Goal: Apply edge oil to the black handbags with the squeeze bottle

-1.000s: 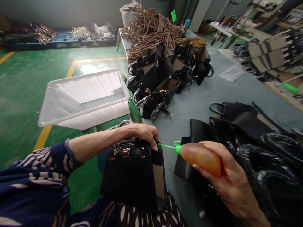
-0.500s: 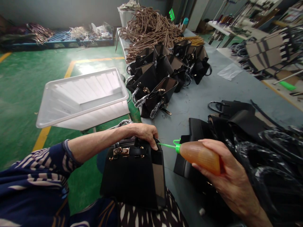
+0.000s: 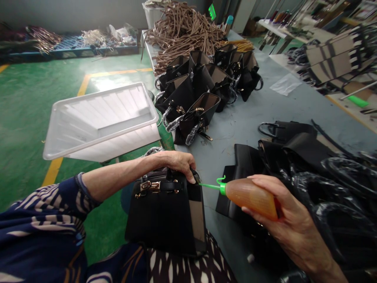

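Gray bench [image 3: 250, 122] on a green floor [image 3: 26, 94] with yellow lines [image 3: 118, 72]; a blue pallet [image 3: 73, 44] lies left of the bench's far end. Brown strips [image 3: 185, 29] are heaped on that end, beside a white bin [image 3: 152, 16] topped with pale scraps [image 3: 159, 4]. Black handbags [image 3: 203, 80], some with plastic-wrapped handles [image 3: 173, 125], crowd the bench's left edge; a pile of black bags [image 3: 300, 145] covers its near right part. Left of the bench is a translucent tub [image 3: 66, 125].

The held handbag [image 3: 161, 220] sits roughly upright on the lap [image 3: 173, 269], beside the bench's near left edge. The hands are apart: the left hand [image 3: 182, 163] grips the bag's top corner; the right hand [image 3: 282, 216] is wrapped round a squeeze bottle [image 3: 247, 196] with amber contents, its green nozzle [image 3: 210, 186] reaching toward that corner, near the left thumb.
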A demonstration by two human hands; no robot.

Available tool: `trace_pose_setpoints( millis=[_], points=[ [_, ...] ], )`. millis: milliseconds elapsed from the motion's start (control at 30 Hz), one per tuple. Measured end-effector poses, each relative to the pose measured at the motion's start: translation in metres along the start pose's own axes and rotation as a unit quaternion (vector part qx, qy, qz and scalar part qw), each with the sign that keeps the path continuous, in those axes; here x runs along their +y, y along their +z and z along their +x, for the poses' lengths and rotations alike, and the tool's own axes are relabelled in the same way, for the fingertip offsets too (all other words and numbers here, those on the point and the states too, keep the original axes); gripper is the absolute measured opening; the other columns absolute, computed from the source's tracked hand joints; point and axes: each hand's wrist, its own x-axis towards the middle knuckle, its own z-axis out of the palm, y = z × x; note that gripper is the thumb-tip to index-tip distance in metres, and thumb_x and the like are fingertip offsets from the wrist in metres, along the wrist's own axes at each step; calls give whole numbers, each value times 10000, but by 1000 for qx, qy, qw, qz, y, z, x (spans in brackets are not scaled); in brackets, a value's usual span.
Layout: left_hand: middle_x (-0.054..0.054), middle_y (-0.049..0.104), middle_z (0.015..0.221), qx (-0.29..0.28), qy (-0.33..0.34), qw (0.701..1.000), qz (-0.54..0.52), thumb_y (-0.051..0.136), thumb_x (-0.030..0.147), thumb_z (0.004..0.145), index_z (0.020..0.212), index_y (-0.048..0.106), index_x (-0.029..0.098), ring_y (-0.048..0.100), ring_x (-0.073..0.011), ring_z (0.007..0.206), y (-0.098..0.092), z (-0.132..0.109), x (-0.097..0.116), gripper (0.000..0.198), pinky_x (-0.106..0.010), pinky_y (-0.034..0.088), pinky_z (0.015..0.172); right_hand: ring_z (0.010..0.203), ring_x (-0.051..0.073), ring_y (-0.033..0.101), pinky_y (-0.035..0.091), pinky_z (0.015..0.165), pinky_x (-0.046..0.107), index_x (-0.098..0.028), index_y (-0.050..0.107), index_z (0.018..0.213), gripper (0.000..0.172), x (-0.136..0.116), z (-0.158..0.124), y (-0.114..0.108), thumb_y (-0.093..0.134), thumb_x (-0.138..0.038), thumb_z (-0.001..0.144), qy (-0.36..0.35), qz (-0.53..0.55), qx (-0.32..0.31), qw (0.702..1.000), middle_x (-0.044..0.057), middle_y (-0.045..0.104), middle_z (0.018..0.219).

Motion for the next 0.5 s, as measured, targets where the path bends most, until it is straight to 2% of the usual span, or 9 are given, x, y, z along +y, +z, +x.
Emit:
trace_pose_setpoints(
  millis=[500],
  points=[
    [44,581,582,-9,-14,1000,-13,692,458,603,736,645,188,505,-120,518,1,2,2,304,-228,350,475,1098,290,502,398,961,424,-357,513,1211,442,8,-10,-4,681,-377,803,8,-29,-8,1000,36,511,1228]
  ],
)
